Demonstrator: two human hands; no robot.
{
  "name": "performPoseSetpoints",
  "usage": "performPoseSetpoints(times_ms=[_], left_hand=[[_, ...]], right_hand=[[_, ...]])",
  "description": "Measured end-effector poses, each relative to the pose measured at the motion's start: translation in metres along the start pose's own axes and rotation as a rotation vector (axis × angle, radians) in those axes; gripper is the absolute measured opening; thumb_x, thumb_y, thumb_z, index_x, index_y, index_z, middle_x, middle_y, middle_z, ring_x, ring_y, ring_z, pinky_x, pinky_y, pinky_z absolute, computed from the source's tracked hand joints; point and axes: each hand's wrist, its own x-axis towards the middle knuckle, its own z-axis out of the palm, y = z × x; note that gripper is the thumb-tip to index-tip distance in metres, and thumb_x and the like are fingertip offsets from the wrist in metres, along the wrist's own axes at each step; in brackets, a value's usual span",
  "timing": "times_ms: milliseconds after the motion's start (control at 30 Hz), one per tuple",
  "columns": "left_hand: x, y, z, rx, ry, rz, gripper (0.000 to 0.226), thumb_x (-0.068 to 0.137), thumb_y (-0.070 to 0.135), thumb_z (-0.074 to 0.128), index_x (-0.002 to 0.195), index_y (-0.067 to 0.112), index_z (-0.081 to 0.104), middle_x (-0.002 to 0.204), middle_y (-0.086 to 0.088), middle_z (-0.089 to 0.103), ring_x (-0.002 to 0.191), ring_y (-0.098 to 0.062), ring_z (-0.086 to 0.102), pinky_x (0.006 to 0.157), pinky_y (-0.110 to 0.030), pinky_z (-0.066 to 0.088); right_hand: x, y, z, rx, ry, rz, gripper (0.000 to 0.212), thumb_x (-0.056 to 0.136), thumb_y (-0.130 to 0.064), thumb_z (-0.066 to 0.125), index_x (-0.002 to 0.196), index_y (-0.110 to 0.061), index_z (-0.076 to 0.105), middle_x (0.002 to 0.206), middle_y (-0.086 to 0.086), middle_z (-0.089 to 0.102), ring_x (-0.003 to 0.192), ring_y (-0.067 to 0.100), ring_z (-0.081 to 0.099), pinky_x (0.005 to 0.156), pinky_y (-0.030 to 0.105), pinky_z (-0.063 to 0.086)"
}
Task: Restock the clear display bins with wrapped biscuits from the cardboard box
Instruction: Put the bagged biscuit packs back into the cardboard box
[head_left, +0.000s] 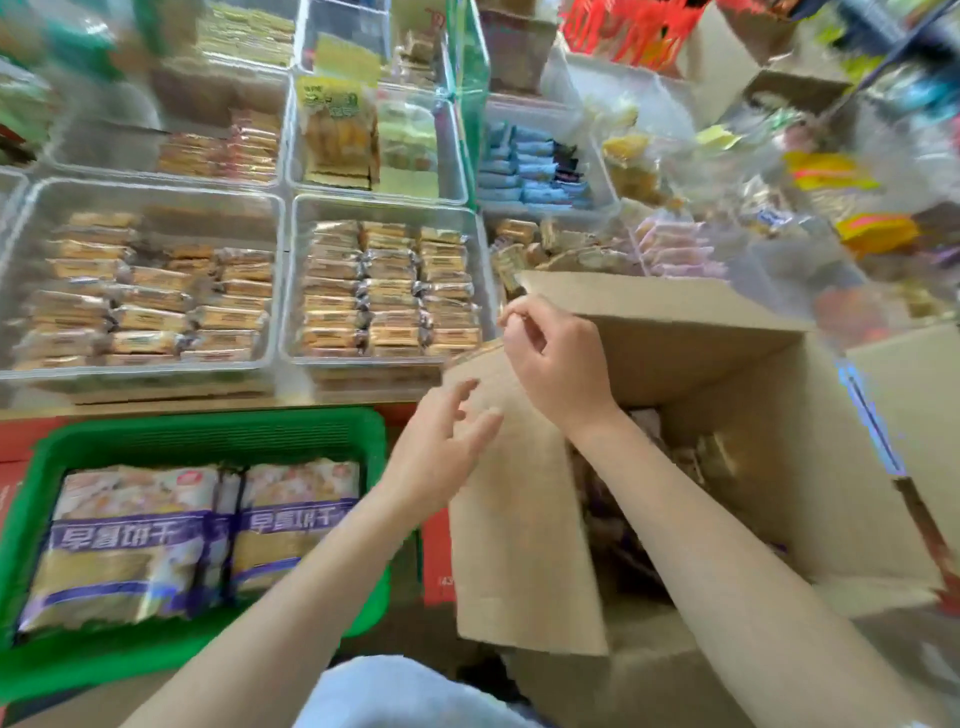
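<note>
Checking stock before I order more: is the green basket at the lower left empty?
No. The green basket holds large purple-and-white snack bags lying side by side, filling most of its floor.

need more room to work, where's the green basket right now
In the head view the green basket sits lower left, below the clear bins and left of the cardboard box.

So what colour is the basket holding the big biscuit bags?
Green, seen best in the head view: the basket at lower left.
</note>
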Motion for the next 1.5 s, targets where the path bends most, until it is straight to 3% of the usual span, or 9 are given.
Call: performPoseSetpoints(times_ms=[133,300,467,733,900,1033,1200,1333,1500], left_hand=[[-0.007,0.056,0.102,-0.134,0.104,-0.07,0.082,0.086,0.057,0.068,0.154,0.03,0.03,0.144,0.013,0.038,0.132,-0.003,0.037,0.106,-0.027,0.033],[0.008,0.076,0.141,0.064,0.33,-0.185,0.086,0.086,0.056,0.069,0.155,0.029,0.025,0.149,0.005,0.048,0.129,-0.017,0.052,0.094,-0.031,0.044],[0.011,0.079,0.14,0.324,0.372,-0.256,0.09,0.084,0.061,0.07,0.155,0.029,0.025,0.148,0.002,0.052,0.13,-0.025,0.053,0.093,-0.036,0.046],[0.012,0.079,0.139,0.338,0.409,-0.28,0.085,0.086,0.059,0.069,0.154,0.028,0.028,0.145,0.0,0.056,0.129,-0.024,0.054,0.093,-0.036,0.047],[0.011,0.078,0.144,0.356,0.424,-0.276,0.075,0.092,0.058,0.061,0.154,0.028,0.03,0.145,0.0,0.055,0.131,-0.023,0.053,0.097,-0.038,0.047],[0.01,0.077,0.142,0.184,0.452,-0.202,0.05,0.1,0.048,0.053,0.145,0.027,0.046,0.138,0.006,0.057,0.129,-0.016,0.052,0.101,-0.034,0.043],[0.015,0.096,0.112,-0.151,0.502,-0.05,0.047,0.092,0.046,0.049,0.131,0.022,0.06,0.124,0.006,0.065,0.115,-0.009,0.06,0.103,-0.039,0.049],[0.01,0.095,0.057,-0.837,0.107,-0.046,0.069,0.092,0.063,0.042,0.139,0.014,0.055,0.124,-0.016,0.066,0.114,-0.031,0.064,0.103,-0.054,0.05],[0.004,0.053,-0.008,-1.166,-0.346,-0.014,0.075,0.097,0.067,0.027,0.146,0.013,0.049,0.137,-0.017,0.058,0.123,-0.029,0.058,0.099,-0.044,0.05]], right_hand=[[-0.024,0.098,-0.071,-0.056,-0.018,0.095,0.019,0.094,-0.018,0.051,0.091,-0.013,0.069,0.071,-0.005,0.062,0.063,0.014,0.055,0.06,0.033,0.045],[-0.036,0.205,-0.098,-0.226,-0.59,0.353,0.023,0.102,-0.025,0.048,0.11,-0.018,0.068,0.104,-0.002,0.067,0.09,0.019,0.062,0.08,0.041,0.057],[-0.046,0.271,-0.066,-0.222,-0.789,0.472,0.041,0.1,-0.025,0.056,0.14,-0.014,0.052,0.141,0.012,0.053,0.126,0.029,0.053,0.104,0.041,0.047],[-0.066,0.298,-0.041,-0.223,-1.013,0.614,0.046,0.09,-0.028,0.068,0.131,-0.014,0.053,0.125,0.007,0.058,0.114,0.027,0.059,0.095,0.041,0.052],[-0.028,0.252,-0.074,0.203,-1.25,0.622,0.084,0.087,-0.067,0.062,0.149,-0.014,0.043,0.147,0.005,0.051,0.124,0.024,0.058,0.098,0.035,0.052],[-0.011,0.193,-0.108,0.643,-1.037,0.537,0.048,0.097,-0.059,0.05,0.125,-0.02,0.056,0.112,0.012,0.069,0.09,0.025,0.07,0.083,0.036,0.058],[-0.008,0.125,-0.108,0.46,-0.573,-0.009,0.043,0.09,-0.033,0.071,0.129,-0.023,0.056,0.116,-0.003,0.057,0.103,0.01,0.057,0.084,0.019,0.049],[-0.01,0.084,-0.085,0.321,-0.284,-0.24,0.058,0.083,-0.032,0.077,0.135,-0.017,0.057,0.115,0.002,0.055,0.107,0.016,0.052,0.094,0.034,0.049],[-0.008,0.013,-0.032,0.283,-0.173,-0.367,0.059,0.087,-0.044,0.072,0.138,-0.017,0.056,0.121,0.0,0.06,0.114,0.018,0.053,0.096,0.047,0.046]])
